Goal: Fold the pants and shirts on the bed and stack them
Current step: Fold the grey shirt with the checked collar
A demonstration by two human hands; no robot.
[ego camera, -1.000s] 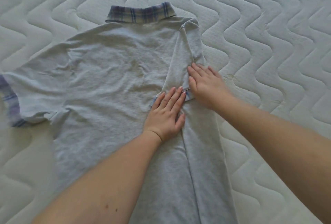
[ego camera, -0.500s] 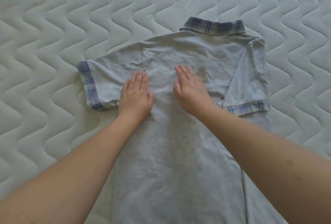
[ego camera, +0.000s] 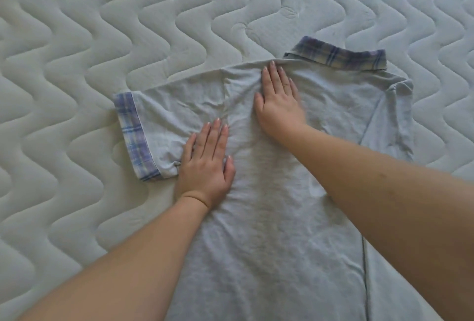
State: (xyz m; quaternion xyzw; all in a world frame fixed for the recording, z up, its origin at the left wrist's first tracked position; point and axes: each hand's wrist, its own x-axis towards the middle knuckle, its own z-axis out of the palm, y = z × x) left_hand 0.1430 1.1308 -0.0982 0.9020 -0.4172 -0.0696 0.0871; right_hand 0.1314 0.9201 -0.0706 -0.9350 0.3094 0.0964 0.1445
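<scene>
Both my hands lie flat, fingers straight, gripping nothing: left hand [ego camera: 206, 164] at the armpit, right hand [ego camera: 279, 100] by the shoulder, pinning a fold line, I judge. Soft grey shirt [ego camera: 269, 218], plaid-trimmed sleeve [ego camera: 154, 136] spread, rests on the quilted bed [ego camera: 77, 64].

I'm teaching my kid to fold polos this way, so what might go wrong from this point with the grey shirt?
1. The grey shirt is creased between the left hand and right hand; folding now may lock those wrinkles in.
2. The left sleeve lies spread out while the right side is folded in, so a careless fold may come out lopsided.
3. The plaid collar sits slightly askew and may crumple.
</scene>
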